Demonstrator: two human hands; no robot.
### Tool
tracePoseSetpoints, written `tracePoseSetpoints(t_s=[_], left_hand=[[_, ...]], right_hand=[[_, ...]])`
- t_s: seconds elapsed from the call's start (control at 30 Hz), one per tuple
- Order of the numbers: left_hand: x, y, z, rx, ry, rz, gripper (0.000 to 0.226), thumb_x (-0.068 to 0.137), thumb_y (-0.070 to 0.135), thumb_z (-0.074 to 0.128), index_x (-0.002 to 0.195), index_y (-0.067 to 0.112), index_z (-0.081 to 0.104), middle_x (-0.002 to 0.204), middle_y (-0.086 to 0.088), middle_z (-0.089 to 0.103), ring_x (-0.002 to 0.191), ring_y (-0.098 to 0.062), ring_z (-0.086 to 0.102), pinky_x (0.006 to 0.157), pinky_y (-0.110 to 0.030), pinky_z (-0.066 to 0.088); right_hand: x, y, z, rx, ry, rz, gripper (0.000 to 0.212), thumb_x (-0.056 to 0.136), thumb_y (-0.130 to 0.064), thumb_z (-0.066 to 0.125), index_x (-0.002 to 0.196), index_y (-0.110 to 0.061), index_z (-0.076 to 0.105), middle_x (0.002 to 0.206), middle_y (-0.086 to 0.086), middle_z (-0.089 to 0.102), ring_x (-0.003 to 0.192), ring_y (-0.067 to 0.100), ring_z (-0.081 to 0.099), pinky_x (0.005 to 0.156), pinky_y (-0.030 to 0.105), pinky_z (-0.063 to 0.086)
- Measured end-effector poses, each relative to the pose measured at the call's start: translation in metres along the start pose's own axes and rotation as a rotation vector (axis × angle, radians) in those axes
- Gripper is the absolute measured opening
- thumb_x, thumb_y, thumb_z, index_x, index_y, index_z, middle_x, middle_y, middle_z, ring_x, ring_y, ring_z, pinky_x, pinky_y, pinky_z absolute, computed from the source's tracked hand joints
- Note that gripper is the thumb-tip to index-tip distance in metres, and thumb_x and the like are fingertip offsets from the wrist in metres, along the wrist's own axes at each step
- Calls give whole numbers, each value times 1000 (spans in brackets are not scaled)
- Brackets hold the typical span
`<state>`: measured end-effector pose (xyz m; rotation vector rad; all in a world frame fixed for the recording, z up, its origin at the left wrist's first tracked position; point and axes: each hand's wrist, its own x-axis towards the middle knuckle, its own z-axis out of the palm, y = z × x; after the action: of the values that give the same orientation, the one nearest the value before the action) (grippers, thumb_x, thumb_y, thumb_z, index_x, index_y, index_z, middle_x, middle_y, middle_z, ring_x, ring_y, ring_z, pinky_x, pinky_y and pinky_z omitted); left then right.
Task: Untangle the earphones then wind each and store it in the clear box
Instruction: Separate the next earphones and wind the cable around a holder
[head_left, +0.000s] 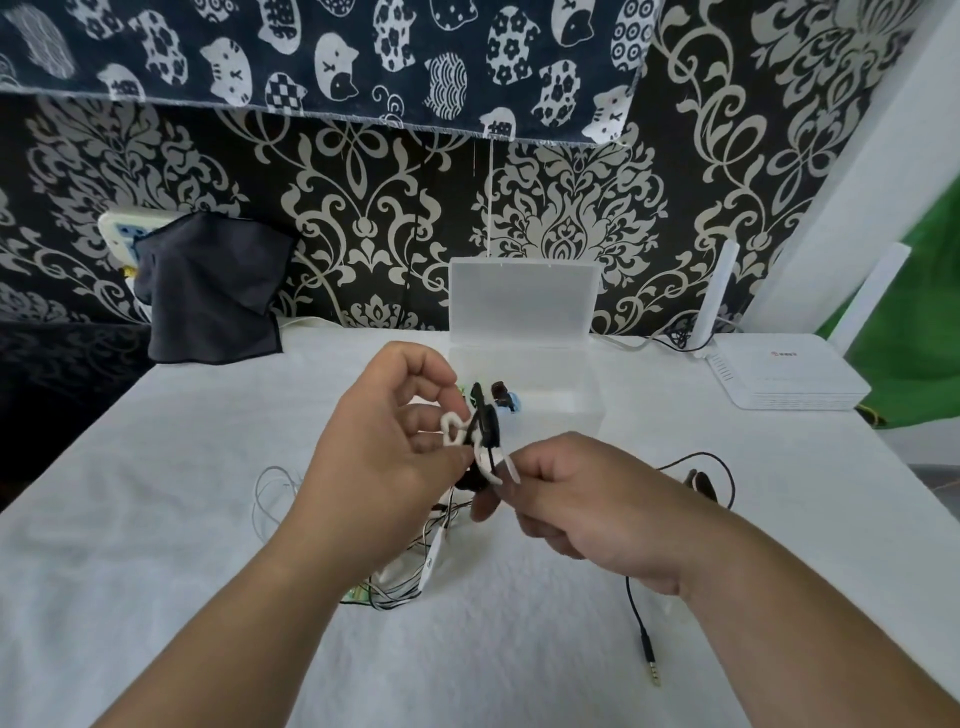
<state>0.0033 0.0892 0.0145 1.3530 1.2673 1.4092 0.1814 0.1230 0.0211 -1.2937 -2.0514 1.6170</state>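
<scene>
**A:** Head view: where does this go wrong?

**B:** At the tie. The left hand (384, 441) has its fingers curled in, pinching the black earphone coil (485, 431) above the table (208, 519). The right hand (587, 499) nips one end of the white tie (454, 428) between thumb and forefinger, with its other fingers folded. If either pinch slackens before the tie is twisted shut, I'd expect the coil to spring open.

**A:** Anything else?

**B:** A black cable (636, 608) runs from under the right wrist to a jack plug (649, 657) lying on the cloth. I cannot tell whether it belongs to the held coil. If it does, tying now leaves a loose tail that could snag the white earphones (410, 566), which lie tangled just below the hands.

**A:** How does the coil look?

**B:** It is small, dark and tightly bunched, and the fuzzy white tie loops across it without being closed. The clear box (592, 410) sits open just behind the hands, lid upright, with something dark already inside.
</scene>
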Motion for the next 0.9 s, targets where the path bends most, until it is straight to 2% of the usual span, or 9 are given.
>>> tracePoseSetpoints(t_s=[0.1,0.23,0.3,0.4,0.47,0.57,0.67,0.8,0.9], left_hand=[[0,-1,-1,92,29,13,53,71,-24,66,96,21,55,81,6,64,66,-15,57,61,-26,50],[0,-3,-3,196,71,41,53,73,-19,65,95,27,54,84,6,64,74,-30,58,64,-31,51],[-1,-4,-4,299,81,58,55,72,-16,65,95,33,53,84,8,64,73,-26,59,64,-32,52],[-3,-4,0,472,17,111,55,73,-9,68,95,37,50,84,13,64,71,-17,61,65,-34,53],[-6,-3,4,499,-48,134,53,75,-6,70,97,38,49,84,12,63,72,-15,61,65,-32,52],[-7,1,7,398,-167,85,52,76,-8,69,97,36,52,84,9,64,72,-13,60,70,-35,54],[-7,5,7,150,-290,0,48,70,-8,66,98,29,55,85,4,64,71,-16,57,65,-28,51],[-6,6,8,-55,-358,-49,46,66,-11,63,97,22,55,85,-3,61,69,-15,54,60,-21,46],[-6,6,7,-150,-357,-56,44,66,-15,62,95,19,55,87,-5,60,68,-15,54,58,-21,46]], right_hand=[[-4,-1,-5,-86,-14,-17,30,102,-34,53,88,-19,75,57,-8,41,52,12,32,57,29,28],[-12,-4,-13,-29,-94,-24,31,101,-27,56,85,-9,75,50,-9,35,50,13,28,55,27,26],[-15,-7,-16,14,-127,-75,28,100,-26,59,86,-7,75,52,-6,33,51,14,26,52,24,26],[-16,-12,-18,87,-51,-184,25,94,-31,63,87,-11,76,57,-2,33,51,14,26,52,23,27],[-17,-15,-20,-16,70,-225,25,94,-32,63,85,-13,76,55,-3,35,50,12,29,51,22,26],[-17,-17,-27,-253,305,-290,20,93,-23,65,76,-16,75,46,-10,44,45,5,38,47,15,32],[-15,-15,-32,-269,492,-337,14,89,-20,71,74,-20,73,59,-12,62,54,0,51,55,12,40],[-10,-10,-32,-191,540,-324,10,87,-21,74,77,-21,75,67,-3,69,55,0,53,55,14,41],[-9,-7,-30,-160,514,-270,16,91,-25,69,77,-22,73,55,-5,56,48,3,43,48,14,35]])
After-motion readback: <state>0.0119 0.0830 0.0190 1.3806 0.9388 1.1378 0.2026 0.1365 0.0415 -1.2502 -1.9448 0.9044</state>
